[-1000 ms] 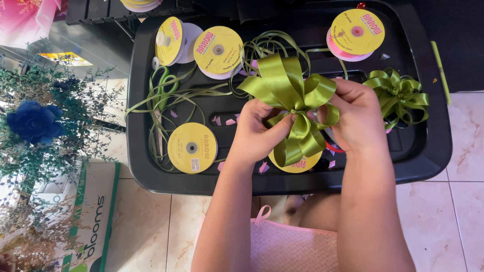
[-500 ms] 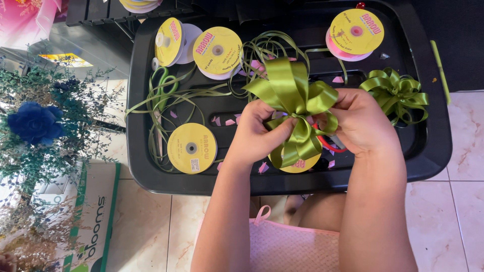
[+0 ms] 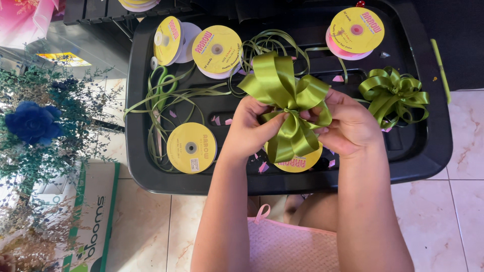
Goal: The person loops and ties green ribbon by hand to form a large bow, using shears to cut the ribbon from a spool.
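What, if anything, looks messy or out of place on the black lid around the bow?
Loose thin green ribbon sprawls tangled across the black lid, partly covering green-handled scissors. Small pink scraps lie scattered near the hands. Nothing looks damaged.

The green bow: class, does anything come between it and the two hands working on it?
Nothing visible does. The left hand and right hand both grip the green bow directly at its middle, above the black tray. A yellow spool lies beneath the bow, not between it and the hands.
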